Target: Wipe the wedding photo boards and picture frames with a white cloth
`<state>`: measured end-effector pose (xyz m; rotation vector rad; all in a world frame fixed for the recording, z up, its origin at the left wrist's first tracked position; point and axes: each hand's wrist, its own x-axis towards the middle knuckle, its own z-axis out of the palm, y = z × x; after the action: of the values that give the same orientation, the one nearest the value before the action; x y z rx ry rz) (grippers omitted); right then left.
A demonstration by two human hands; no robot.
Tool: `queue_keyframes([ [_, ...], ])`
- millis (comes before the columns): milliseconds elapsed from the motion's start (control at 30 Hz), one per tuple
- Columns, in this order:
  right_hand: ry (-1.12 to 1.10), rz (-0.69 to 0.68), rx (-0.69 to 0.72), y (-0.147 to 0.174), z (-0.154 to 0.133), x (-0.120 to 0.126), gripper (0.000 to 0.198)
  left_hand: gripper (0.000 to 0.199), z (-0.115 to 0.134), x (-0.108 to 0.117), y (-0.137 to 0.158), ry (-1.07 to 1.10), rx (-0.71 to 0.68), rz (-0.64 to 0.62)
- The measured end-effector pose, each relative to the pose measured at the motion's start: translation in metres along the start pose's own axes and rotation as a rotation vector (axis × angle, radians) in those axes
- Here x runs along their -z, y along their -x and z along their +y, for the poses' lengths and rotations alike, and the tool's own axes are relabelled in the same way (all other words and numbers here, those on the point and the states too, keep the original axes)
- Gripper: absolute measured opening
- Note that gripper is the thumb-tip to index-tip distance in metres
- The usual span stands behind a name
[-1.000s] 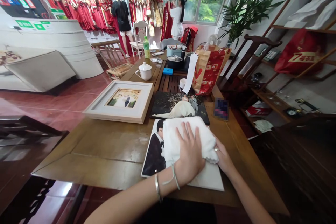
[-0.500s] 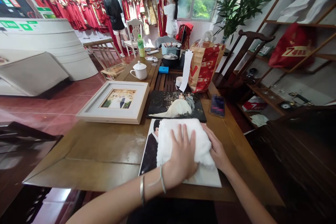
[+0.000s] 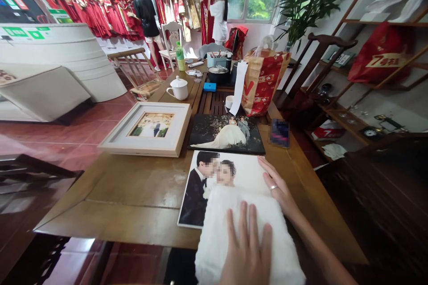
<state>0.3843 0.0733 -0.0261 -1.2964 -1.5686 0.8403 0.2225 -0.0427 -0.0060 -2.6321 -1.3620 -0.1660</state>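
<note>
My left hand (image 3: 247, 245) lies flat on a folded white cloth (image 3: 219, 227), fingers stretched out and spread. Under the cloth is a wedding photo panel (image 3: 191, 202), with a couple in close-up, a dark suit at its left. The cloth covers the panel's lower right part and reaches past the table's near edge. My right hand (image 3: 279, 187), a ring on one finger, rests along the panel's right edge with extended fingers. Just beyond lies a dark wedding photo panel (image 3: 227, 133), and to its left a pale framed photo (image 3: 147, 129).
On the wooden table (image 3: 133, 191) stand a lidded white cup (image 3: 179, 89), a green bottle (image 3: 180, 58), a blue box (image 3: 209, 87) and a red-and-tan paper bag (image 3: 264, 82). A phone (image 3: 280, 133) lies at right. Two people stand by hanging red garments (image 3: 113, 4) at the back.
My left hand has slid the white cloth toward me and right, uncovering the two faces on the photo panel. My right hand stays at the panel's right edge.
</note>
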Motion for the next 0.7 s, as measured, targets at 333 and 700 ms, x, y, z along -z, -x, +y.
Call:
queue_keyframes([
  [333, 0.051, -0.044, 0.112, 0.001, 0.005, 0.001, 0.046, 0.097, -0.056, 0.040, -0.069, 0.143, 0.105, -0.296],
  [700, 0.280, -0.057, 0.150, 0.001, 0.006, -0.004, 0.045, 0.109, -0.089, 0.055, -0.011, 0.331, 0.066, -0.567],
])
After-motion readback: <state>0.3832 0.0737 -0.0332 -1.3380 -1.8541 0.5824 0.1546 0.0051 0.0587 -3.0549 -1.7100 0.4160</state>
